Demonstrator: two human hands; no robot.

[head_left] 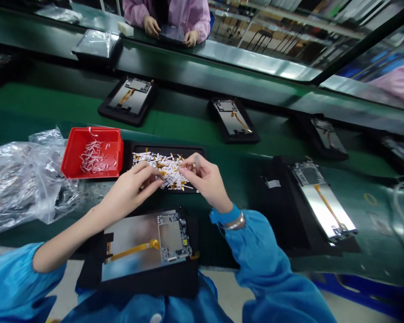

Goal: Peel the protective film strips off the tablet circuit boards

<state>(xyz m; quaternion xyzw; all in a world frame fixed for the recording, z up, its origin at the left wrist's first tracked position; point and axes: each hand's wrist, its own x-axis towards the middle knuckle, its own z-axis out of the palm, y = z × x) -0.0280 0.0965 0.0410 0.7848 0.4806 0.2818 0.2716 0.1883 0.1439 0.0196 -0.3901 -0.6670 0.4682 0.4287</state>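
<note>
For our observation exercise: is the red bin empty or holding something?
Not empty: white paper strips lie heaped inside the red bin.

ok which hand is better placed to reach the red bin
Left, probably: the left hand is on the bin's side of the black tray, closer to the red bin. The right hand sits farther off, beyond the strips.

No words, brands or numbers can be read; any marks on the paper strips (161, 168) in the black tray (168, 150) and red bin (117, 152), or on the circuit boards (171, 237), are too small to tell.
</note>
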